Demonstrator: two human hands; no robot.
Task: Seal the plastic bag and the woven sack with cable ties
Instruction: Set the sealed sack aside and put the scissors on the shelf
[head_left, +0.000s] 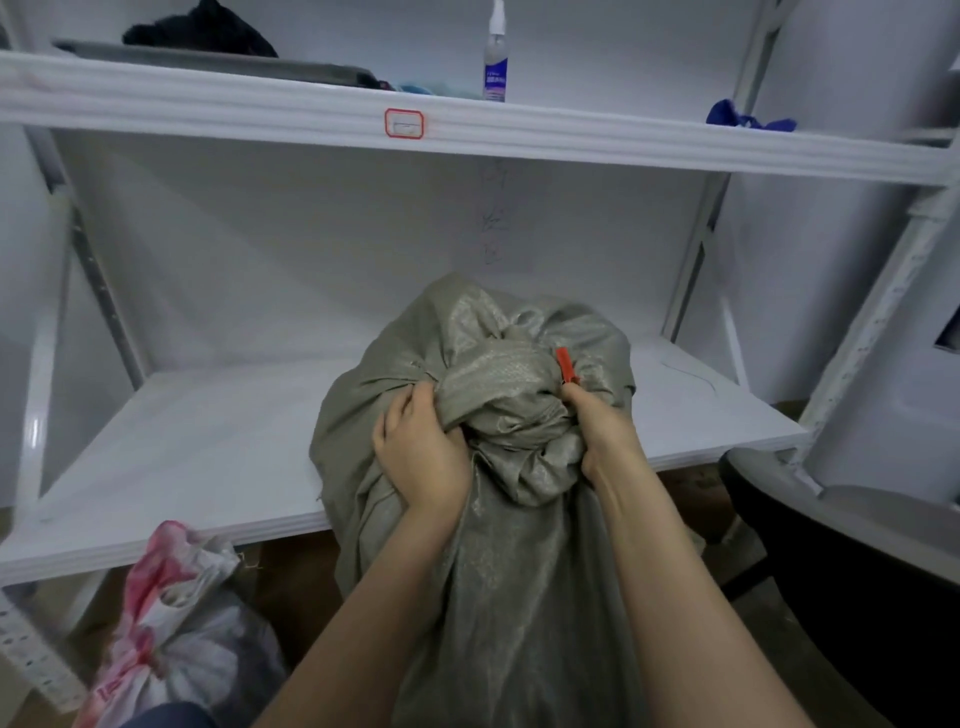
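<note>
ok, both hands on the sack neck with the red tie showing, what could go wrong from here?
The bunched neck of the woven sack looks bulky, so folds could slip out of the left hand. The red cable tie sits at the right hand; whether it circles the whole neck is hidden, so it might cinch only part.

Woven sack (498, 519): grey-green, fine sheen weave. Cable tie (565, 365) on the sack: red-orange. Plastic bag (171, 623) left of the sack: white, pink-red print. Shelf (208, 447) behind the sack: white. Spray bottle (495, 67) above the sack: clear, blue label.

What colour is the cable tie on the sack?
Red cable tie, seen in the head view.
</note>
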